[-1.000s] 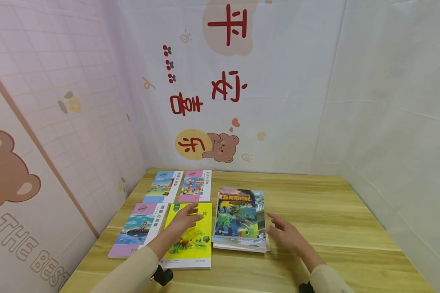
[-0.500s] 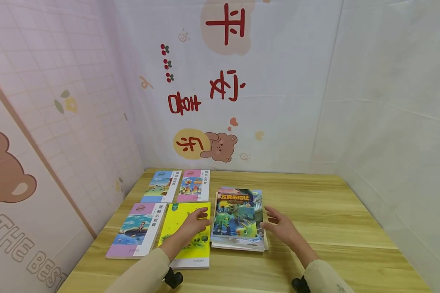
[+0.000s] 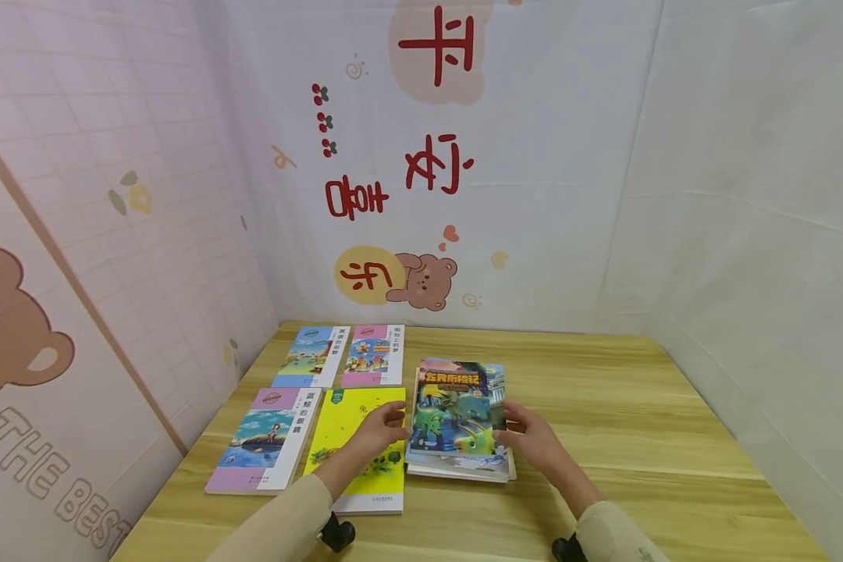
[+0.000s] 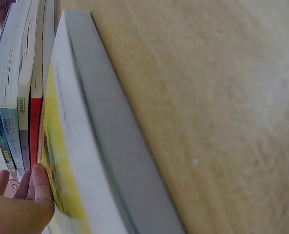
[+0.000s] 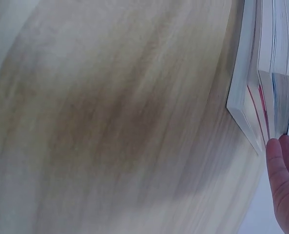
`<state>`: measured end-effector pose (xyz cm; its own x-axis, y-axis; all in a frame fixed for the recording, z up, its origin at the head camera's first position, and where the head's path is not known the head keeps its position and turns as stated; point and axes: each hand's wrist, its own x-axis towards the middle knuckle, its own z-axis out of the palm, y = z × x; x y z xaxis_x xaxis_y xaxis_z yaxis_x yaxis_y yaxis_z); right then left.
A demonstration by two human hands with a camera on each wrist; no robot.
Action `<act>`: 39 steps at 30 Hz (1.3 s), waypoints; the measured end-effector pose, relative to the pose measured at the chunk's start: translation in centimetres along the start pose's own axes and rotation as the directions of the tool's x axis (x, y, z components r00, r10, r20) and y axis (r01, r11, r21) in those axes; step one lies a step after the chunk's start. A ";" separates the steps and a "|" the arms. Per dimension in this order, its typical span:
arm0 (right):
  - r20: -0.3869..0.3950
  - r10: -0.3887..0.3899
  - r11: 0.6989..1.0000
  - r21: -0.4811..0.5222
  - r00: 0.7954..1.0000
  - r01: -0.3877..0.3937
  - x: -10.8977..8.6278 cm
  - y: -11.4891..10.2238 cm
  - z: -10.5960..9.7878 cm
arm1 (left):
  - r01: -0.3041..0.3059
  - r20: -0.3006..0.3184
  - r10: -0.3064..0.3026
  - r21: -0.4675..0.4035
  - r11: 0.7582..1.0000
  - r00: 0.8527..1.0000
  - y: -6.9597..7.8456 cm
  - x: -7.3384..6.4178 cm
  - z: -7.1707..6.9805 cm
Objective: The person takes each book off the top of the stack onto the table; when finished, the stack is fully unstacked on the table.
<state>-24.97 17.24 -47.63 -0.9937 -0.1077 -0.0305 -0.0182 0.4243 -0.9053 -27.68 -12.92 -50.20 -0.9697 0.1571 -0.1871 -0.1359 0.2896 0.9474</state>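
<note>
A stack of several books lies in the middle of the table, topped by a dark green-blue comic-style book with orange title letters. My left hand reaches over the yellow book, its fingers at the stack's left side. In the left wrist view, the fingertips of that left hand are close to the spines, one of them red. On the other side, my right hand has its fingertips at the stack's right edge. The right wrist view shows this right hand with straight fingers by the page edges.
Left of the stack, a blue-covered book and a pink one lie at the back. A purple-and-blue book lies in front of them, beside the yellow one. White printed cloth hangs behind the wooden table.
My left hand has moved right across the yellow book to the stack's left side. My right hand has come in leftward to its right edge. The books have stayed in place.
</note>
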 end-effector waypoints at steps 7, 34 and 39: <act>-0.015 0.014 1.000 0.016 1.000 -0.013 0.0 0.6 0.4 | 0.007 0.009 -0.007 0.000 1.000 1.000 0.1 0.2 0.3; -0.061 0.064 0.997 -0.038 0.996 -0.066 -0.1 1.4 0.6 | -0.059 0.044 0.053 0.169 0.984 0.998 0.2 0.7 1.8; -0.075 0.062 0.998 -0.010 0.995 -0.063 0.0 1.9 0.7 | -0.073 0.106 0.058 0.143 0.987 0.993 -0.2 0.6 1.2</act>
<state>-24.88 17.43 -49.59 -0.9984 -0.0138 -0.0546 0.0430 0.4395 -0.8972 -28.00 -11.77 -50.85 -0.9490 0.2728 -0.1582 -0.0343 0.4093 0.9117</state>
